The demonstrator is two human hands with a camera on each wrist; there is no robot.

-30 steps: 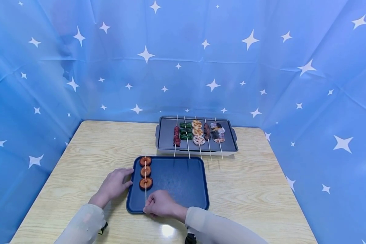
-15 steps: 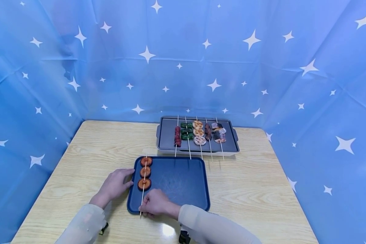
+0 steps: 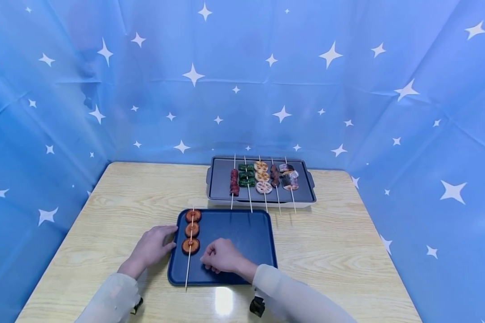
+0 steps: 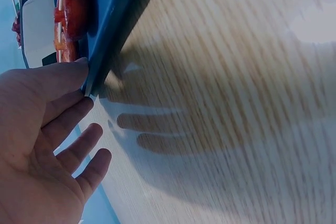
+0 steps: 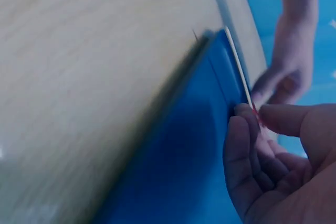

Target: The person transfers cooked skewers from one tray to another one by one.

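A skewer of three round orange-brown pieces (image 3: 191, 229) lies along the left side of a dark blue tray (image 3: 238, 233), its bare stick end reaching past the near rim. My left hand (image 3: 152, 246) touches the tray's left rim with thumb and fingertips. In the left wrist view, the outer fingers of this hand (image 4: 52, 135) are spread beside the rim. Over the tray, right of the stick, is my right hand (image 3: 225, 255), fingers loosely curled and holding nothing. A small gap shows between its thumb (image 5: 283, 119) and forefinger in the right wrist view.
Behind the blue tray stands a grey grill pan (image 3: 222, 179) with side handles. Several skewers lie across it: red meat (image 3: 234, 183), green pepper (image 3: 246, 175), lotus root (image 3: 262, 177), brown pieces (image 3: 274, 175) and fish-like chunks (image 3: 289, 179). A star-patterned blue curtain (image 3: 234, 112) surrounds the wooden table (image 3: 327, 251).
The skewer's near end swung left and slid out over the tray's near rim. My right hand then let go of the stick and moved right and away. My left hand stayed put.
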